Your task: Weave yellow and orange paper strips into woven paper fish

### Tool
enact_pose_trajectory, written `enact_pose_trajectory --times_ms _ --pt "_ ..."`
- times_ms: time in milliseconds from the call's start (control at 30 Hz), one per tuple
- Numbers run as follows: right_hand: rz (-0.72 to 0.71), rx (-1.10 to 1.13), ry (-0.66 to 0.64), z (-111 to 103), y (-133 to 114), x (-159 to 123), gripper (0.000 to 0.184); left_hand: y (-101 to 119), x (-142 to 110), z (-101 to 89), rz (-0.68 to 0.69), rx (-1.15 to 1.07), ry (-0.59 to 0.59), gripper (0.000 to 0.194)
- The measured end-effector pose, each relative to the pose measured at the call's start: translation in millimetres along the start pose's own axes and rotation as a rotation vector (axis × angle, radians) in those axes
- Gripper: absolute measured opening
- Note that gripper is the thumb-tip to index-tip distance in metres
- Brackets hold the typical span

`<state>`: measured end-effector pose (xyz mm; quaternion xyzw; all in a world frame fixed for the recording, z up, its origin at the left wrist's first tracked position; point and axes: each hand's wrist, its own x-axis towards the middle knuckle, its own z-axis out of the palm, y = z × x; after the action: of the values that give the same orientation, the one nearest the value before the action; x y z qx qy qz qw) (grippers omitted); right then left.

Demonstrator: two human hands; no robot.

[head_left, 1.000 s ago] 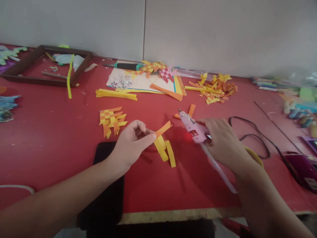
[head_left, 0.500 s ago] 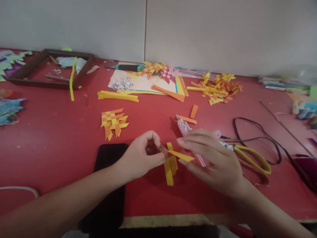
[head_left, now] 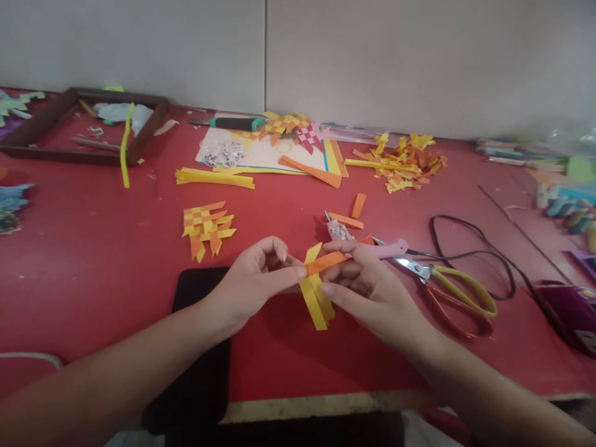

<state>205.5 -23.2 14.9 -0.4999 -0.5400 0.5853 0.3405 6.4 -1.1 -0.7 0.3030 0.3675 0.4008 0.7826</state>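
Observation:
My left hand [head_left: 254, 282] pinches a small bundle of yellow and orange paper strips [head_left: 315, 292] just above the red table [head_left: 93, 248]. Opposite it, my right hand [head_left: 372, 292] grips the orange strip at the bundle's right end with thumb and fingers. Both hands meet at the strips near the table's front middle. A pink glue gun [head_left: 367, 243] lies right behind my right hand. Left of the hands lies a woven yellow-orange paper piece [head_left: 207, 226].
Yellow-handled scissors [head_left: 451, 292] and a black cord [head_left: 470, 254] lie to the right. A black phone [head_left: 195, 347] rests under my left wrist. Further back are loose strips [head_left: 214, 177], a paper-scrap pile [head_left: 400, 162], woven pieces [head_left: 288, 127], and a wooden frame [head_left: 84, 124].
My right hand let go of the glue gun, which now lies on the table, and came left to take the strips together with my left hand.

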Motion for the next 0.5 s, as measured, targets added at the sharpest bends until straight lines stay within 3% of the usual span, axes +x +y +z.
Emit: enact_pose_trajectory --times_ms 367,500 --pt "-0.093 -0.013 0.026 2.1 1.6 1.8 0.057 3.0 -1.4 3.4 0.004 0.0 0.073 0.037" --pt "-0.154 -0.131 0.036 -0.1 4.4 0.7 0.061 1.4 -1.5 2.7 0.007 0.045 0.061 0.037"
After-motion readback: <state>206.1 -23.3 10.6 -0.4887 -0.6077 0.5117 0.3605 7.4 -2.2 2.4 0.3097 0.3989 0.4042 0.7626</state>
